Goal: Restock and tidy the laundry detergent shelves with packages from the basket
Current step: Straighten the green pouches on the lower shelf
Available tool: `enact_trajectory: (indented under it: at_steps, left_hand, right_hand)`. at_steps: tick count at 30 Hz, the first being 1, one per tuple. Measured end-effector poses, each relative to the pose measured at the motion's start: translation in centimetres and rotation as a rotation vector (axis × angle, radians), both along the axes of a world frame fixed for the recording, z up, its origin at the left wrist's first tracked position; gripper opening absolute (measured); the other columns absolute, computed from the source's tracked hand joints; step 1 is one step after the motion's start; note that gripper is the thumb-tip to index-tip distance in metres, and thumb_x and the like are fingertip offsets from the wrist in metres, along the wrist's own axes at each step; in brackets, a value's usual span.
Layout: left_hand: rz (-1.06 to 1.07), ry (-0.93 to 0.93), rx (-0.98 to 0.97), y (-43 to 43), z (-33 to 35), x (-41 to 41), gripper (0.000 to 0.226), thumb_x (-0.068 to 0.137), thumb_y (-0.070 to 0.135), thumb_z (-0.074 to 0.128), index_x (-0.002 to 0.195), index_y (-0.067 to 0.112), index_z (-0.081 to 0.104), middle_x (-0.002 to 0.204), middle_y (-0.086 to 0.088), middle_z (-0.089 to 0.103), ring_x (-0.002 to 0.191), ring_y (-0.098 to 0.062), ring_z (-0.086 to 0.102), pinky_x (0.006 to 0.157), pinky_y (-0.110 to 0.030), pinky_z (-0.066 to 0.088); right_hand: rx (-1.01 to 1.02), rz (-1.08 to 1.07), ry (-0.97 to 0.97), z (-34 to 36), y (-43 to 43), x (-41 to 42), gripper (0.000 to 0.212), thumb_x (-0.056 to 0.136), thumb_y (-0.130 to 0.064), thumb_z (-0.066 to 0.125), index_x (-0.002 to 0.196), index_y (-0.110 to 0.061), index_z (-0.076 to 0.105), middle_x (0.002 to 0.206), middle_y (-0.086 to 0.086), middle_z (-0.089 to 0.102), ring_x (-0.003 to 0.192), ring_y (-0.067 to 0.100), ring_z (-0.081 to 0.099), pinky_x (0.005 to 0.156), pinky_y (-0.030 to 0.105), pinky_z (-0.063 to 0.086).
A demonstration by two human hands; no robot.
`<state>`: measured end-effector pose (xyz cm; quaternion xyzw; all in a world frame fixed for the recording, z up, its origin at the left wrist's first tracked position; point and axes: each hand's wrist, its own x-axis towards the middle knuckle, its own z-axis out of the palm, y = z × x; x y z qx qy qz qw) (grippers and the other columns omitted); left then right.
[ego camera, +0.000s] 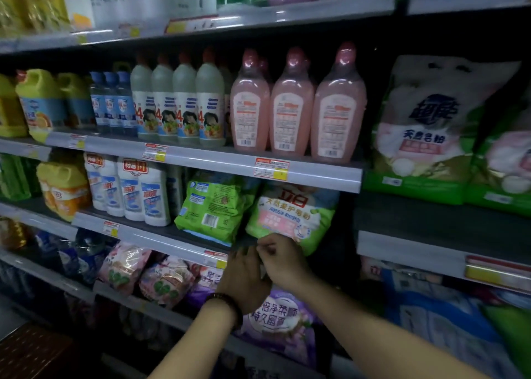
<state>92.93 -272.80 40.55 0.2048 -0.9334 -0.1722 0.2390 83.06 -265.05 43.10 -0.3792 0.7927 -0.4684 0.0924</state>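
The green-and-pink soft plastic detergent bag stands on the grey metal shelf, just above both hands. The right hand curls at its lower edge, the left hand close beside it on the left. Whether either hand grips anything cannot be told.

Right hand covers part of the detergent bag; price tags are unreadable.

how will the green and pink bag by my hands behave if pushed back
Probably floppy: the green and pink bag looks creased and tilted. Bulging, so likely heavy for its size. Its shiny film may slip.
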Motion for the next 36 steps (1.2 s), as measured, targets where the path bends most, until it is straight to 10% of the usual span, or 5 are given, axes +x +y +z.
enact_trajectory:
  at_steps: [8, 16, 21, 29, 36]
  left_hand:
    - [-0.257, 0.024, 0.283, 14.0, -1.4, -1.5, 0.028, 0.085, 0.034, 0.064, 0.111, 0.026, 0.071, 0.109, 0.006, 0.073, 0.104, -0.015, 0.067, 0.089, -0.032, 0.053]
    - [-0.446, -0.170, 0.304, 27.9, -5.1, -7.5, 0.037, 0.089, 0.038, 0.066, 0.124, 0.026, 0.070, 0.126, 0.008, 0.070, 0.117, -0.010, 0.066, 0.100, -0.022, 0.049]
    - [-0.551, -0.268, 0.246, 35.1, -6.1, -12.4, 0.041, 0.092, 0.043, 0.064, 0.129, 0.024, 0.066, 0.129, -0.001, 0.067, 0.121, -0.018, 0.064, 0.104, -0.027, 0.048]
    - [-0.581, -0.570, -0.069, 40.6, -8.8, -20.5, 0.085, 0.100, 0.054, 0.058, 0.166, 0.019, 0.018, 0.175, -0.005, 0.003, 0.162, -0.032, 0.001, 0.130, -0.047, 0.016]
    - [-0.552, -0.666, 0.100, 42.2, -10.7, -24.9, 0.096, 0.099, 0.047, 0.063, 0.167, 0.016, 0.003, 0.173, -0.019, -0.011, 0.161, -0.038, -0.001, 0.130, -0.046, 0.019]
  right_hand:
    - [-0.120, -0.146, -0.189, -4.0, 18.7, -1.8, 0.014, 0.098, -0.012, 0.068, 0.101, -0.024, 0.075, 0.091, -0.007, 0.078, 0.083, 0.001, 0.073, 0.082, 0.033, 0.061]
    - [-0.269, -0.500, -0.340, -9.6, 37.2, -5.3, 0.011, 0.087, -0.015, 0.076, 0.082, -0.025, 0.079, 0.085, 0.007, 0.078, 0.085, 0.027, 0.076, 0.081, 0.050, 0.062]
    - [-0.426, -0.753, -0.662, -12.1, 46.1, -9.8, 0.011, 0.097, -0.006, 0.066, 0.091, -0.013, 0.073, 0.075, 0.011, 0.074, 0.066, 0.027, 0.072, 0.063, 0.035, 0.056]
    - [-0.571, -0.971, -0.909, -16.3, 54.7, -17.0, 0.025, 0.095, -0.007, 0.073, 0.113, 0.008, 0.064, 0.096, 0.028, 0.069, 0.060, 0.035, 0.069, 0.055, 0.037, 0.058]
    - [-0.734, -0.907, -1.109, -17.9, 54.8, -22.6, 0.025, 0.096, -0.009, 0.074, 0.116, 0.004, 0.069, 0.104, 0.027, 0.073, 0.077, 0.038, 0.076, 0.060, 0.039, 0.062]
